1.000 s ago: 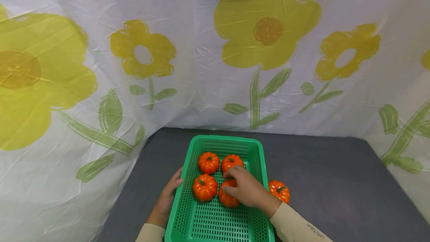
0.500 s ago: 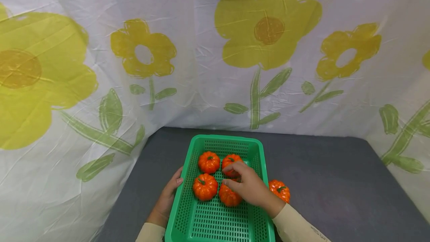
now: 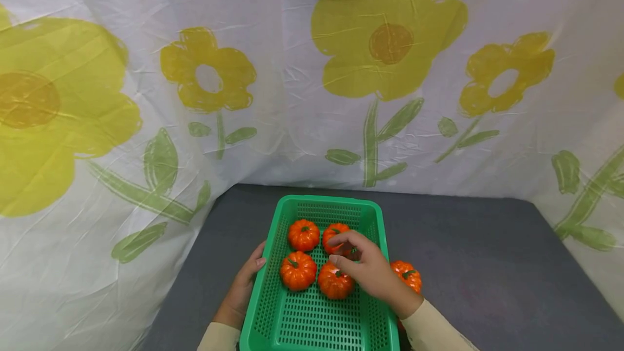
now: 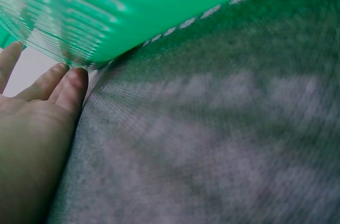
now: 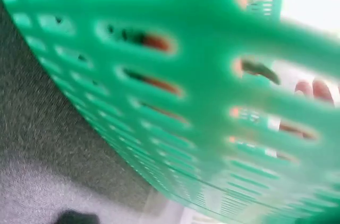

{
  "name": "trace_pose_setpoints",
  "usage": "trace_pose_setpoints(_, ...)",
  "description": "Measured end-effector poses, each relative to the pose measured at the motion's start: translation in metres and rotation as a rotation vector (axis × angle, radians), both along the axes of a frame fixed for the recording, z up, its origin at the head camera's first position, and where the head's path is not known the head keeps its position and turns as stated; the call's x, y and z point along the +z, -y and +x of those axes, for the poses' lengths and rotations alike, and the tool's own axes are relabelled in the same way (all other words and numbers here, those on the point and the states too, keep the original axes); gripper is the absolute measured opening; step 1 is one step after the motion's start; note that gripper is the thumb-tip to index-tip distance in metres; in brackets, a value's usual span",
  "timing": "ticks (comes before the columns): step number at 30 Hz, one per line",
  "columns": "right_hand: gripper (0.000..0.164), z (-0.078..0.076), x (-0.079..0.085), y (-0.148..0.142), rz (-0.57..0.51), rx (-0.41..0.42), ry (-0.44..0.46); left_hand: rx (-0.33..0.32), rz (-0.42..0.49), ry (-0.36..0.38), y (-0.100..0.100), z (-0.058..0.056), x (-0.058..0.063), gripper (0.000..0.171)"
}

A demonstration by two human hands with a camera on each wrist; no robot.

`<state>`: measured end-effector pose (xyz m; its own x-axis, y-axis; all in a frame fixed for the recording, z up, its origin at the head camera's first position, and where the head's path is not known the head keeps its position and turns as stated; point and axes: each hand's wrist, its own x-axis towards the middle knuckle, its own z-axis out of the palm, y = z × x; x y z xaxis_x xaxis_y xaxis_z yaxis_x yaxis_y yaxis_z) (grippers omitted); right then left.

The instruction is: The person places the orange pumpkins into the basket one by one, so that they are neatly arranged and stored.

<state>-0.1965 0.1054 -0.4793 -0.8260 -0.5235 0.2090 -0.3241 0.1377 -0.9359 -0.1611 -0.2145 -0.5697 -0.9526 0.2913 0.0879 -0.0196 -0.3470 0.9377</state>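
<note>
A green perforated plastic basket holds several small orange pumpkins in two rows. My left hand rests against the basket's left side; in the left wrist view its fingers lie fairly straight along the wall. Over the near right pumpkin hovers my right hand, thumb and fingers apart with nothing between them. Behind its fingers, the far right pumpkin is partly covered. The far left pumpkin and near left pumpkin show fully. Mostly the basket's slotted wall fills the right wrist view.
Another orange pumpkin sits on the dark grey table just right of the basket. A bit of red shows beneath the right wrist, too hidden to identify. A white curtain with yellow flowers closes off the back and sides.
My right hand has let go of the near right pumpkin and lifted slightly up and to the right, uncovering its stem. The left hand and basket stay put.
</note>
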Motion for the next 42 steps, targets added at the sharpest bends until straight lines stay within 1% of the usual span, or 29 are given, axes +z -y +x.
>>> trace_pose_setpoints(4, 0.023, 0.002, 0.005, -0.008, -0.04, -0.012, -0.001, -0.007, -0.006, 0.008, -0.001, 0.002, 0.003, 0.067)
trace_pose_setpoints(7, 0.023, 0.003, 0.008, -0.014, -0.062, -0.036, 0.004, -0.009, 0.001, 0.013, -0.001, 0.003, 0.004, 0.066)
trace_pose_setpoints(12, 0.026, 0.006, 0.01, -0.024, -0.042, -0.093, 0.026, -0.007, 0.003, 0.015, -0.001, 0.003, 0.002, 0.066)
trace_pose_setpoints(14, 0.027, 0.009, 0.009, -0.027, -0.039, -0.097, 0.034, -0.006, 0.002, 0.011, 0.0, 0.002, 0.001, 0.067)
trace_pose_setpoints(18, 0.025, 0.014, 0.007, -0.033, -0.069, -0.084, 0.017, -0.024, 0.009, -0.005, 0.001, 0.001, -0.002, 0.067)
trace_pose_setpoints(23, 0.025, 0.019, 0.011, -0.042, -0.089, -0.098, 0.031, -0.048, 0.02, -0.032, 0.003, -0.001, -0.004, 0.065)
trace_pose_setpoints(26, 0.026, 0.022, 0.012, -0.048, -0.081, -0.116, 0.051, -0.044, 0.02, -0.036, 0.003, -0.001, -0.005, 0.065)
trace_pose_setpoints(30, 0.025, 0.024, 0.011, -0.054, -0.069, -0.124, 0.053, -0.032, 0.004, -0.018, 0.003, -0.001, -0.004, 0.066)
trace_pose_setpoints(34, 0.026, 0.027, 0.009, -0.059, -0.069, -0.137, 0.068, -0.007, -0.023, -0.009, 0.001, -0.001, -0.003, 0.067)
trace_pose_setpoints(39, 0.027, 0.03, 0.008, -0.066, -0.058, -0.169, 0.09, 0.0, -0.028, -0.001, 0.0, -0.002, -0.001, 0.068)
trace_pose_setpoints(41, 0.027, 0.031, 0.007, -0.07, -0.052, -0.18, 0.091, 0.009, -0.03, 0.008, 0.0, -0.002, -0.001, 0.069)
trace_pose_setpoints(42, 0.028, 0.031, 0.007, -0.072, -0.055, -0.184, 0.097, 0.024, -0.036, 0.013, 0.0, -0.002, 0.0, 0.07)
